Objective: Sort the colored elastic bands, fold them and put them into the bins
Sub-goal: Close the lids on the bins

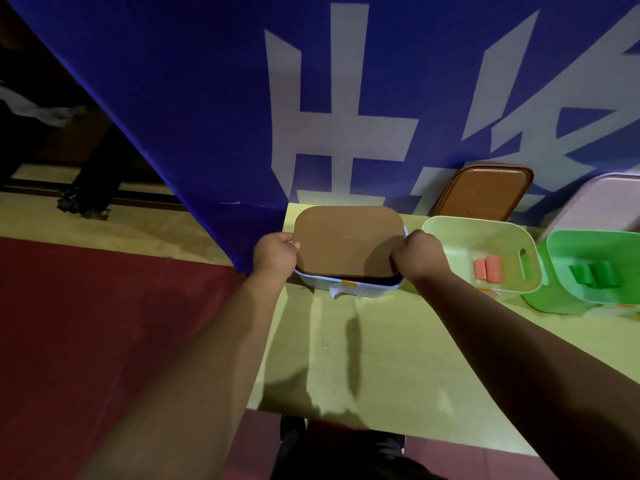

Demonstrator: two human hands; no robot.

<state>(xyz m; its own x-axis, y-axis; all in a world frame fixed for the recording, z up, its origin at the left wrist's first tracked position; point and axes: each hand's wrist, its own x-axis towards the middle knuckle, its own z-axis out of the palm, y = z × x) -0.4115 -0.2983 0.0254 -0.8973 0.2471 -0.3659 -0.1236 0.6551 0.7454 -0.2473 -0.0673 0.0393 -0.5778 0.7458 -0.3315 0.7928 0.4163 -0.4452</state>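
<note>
A brown lid [348, 240] lies on top of a pale blue bin [349, 287] at the table's far left. My left hand [275, 254] grips the lid's left edge and my right hand [419, 252] grips its right edge. To the right stands an open pale green bin [450, 226] holding two folded orange-red bands [488, 268]. Further right an open bright green bin [561, 268] holds folded green bands [592, 273]. The blue bin's contents are hidden under the lid.
A second brown lid [483, 192] leans against the blue banner [207, 98] behind the bins. A pale pink bin [606, 199] stands at the far right. The yellow-green table [381, 358] ends at its left edge near red floor [104, 323].
</note>
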